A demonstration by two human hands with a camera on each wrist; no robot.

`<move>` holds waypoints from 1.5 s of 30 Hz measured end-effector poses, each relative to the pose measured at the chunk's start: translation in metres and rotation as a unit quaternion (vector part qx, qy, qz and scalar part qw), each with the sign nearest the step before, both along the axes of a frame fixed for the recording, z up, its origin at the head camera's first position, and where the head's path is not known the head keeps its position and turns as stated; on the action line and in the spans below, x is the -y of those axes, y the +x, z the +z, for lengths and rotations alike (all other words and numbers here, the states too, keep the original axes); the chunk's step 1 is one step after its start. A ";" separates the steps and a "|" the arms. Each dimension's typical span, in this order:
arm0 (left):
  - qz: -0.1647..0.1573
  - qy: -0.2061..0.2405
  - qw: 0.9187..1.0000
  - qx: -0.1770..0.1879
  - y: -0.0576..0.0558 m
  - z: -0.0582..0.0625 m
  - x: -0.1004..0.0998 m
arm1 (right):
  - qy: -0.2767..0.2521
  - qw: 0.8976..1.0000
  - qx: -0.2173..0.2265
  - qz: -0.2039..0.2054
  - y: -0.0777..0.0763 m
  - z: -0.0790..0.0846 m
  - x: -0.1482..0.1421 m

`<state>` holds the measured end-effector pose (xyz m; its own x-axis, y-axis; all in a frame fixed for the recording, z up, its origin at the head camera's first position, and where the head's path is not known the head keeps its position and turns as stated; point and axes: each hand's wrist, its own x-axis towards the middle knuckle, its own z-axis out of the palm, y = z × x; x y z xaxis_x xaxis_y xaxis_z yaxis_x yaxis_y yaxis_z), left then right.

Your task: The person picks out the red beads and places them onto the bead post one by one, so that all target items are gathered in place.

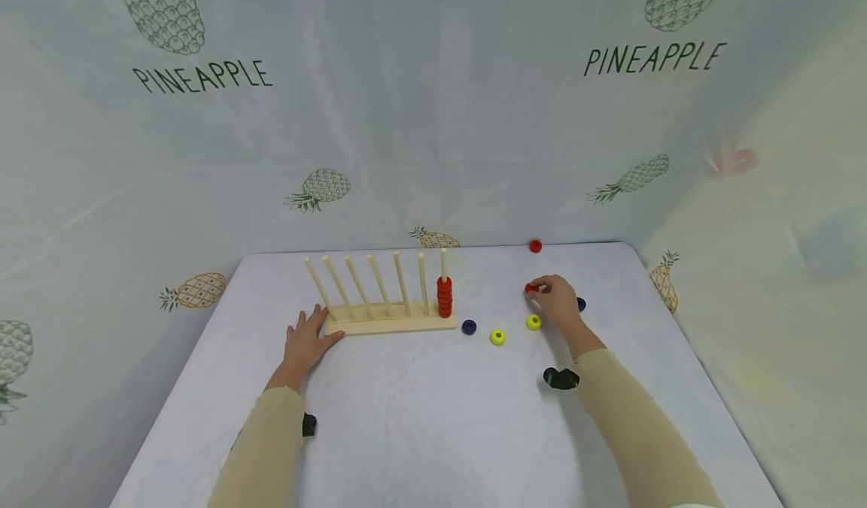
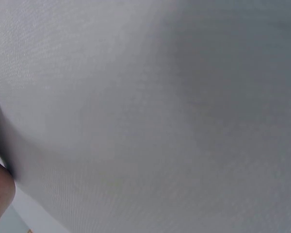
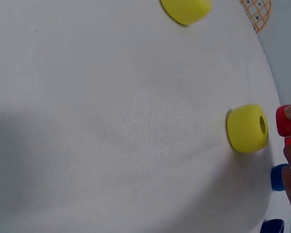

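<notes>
My right hand (image 1: 557, 301) pinches a red bead (image 1: 531, 288) between thumb and fingers, right of the wooden peg rack (image 1: 393, 327). In the right wrist view this red bead (image 3: 284, 121) shows at the right edge, beside a yellow bead (image 3: 245, 128). Fingers spread, my left hand (image 1: 306, 342) rests at the rack's left end, its thumb along the front corner. The rack has a row of upright pegs. Several red beads (image 1: 444, 297) are stacked on the rightmost one; the other pegs are bare. The left wrist view shows mostly white cloth.
Loose on the white table (image 1: 406, 418) lie a dark blue bead (image 1: 469, 327), a yellow bead (image 1: 497, 337) and another yellow bead (image 1: 533, 323). One more blue bead (image 1: 581, 305) sits just right of my right hand. A red bead (image 1: 535, 246) lies at the back edge.
</notes>
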<state>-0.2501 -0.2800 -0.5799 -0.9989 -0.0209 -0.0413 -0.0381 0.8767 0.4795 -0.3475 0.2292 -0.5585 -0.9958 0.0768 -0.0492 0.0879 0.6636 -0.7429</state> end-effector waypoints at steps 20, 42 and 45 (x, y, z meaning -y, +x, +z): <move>-0.006 -0.002 1.000 -0.002 0.001 0.006 0.000 | 0.010 0.997 0.009 0.080 0.007 0.043 0.023; -0.001 0.003 1.000 -0.001 -0.001 0.004 0.000 | -0.010 0.989 -0.032 0.142 0.015 0.079 0.044; 0.000 0.003 1.000 -0.003 0.000 0.003 -0.001 | -0.013 0.988 -0.038 0.147 0.017 0.084 0.048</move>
<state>-0.2505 -0.2791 -0.5772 -0.9991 -0.0207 -0.0362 -0.0356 0.8734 0.4857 -0.3302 0.1816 -0.4743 -0.9756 -0.2176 0.0294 -0.1638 0.6320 -0.7574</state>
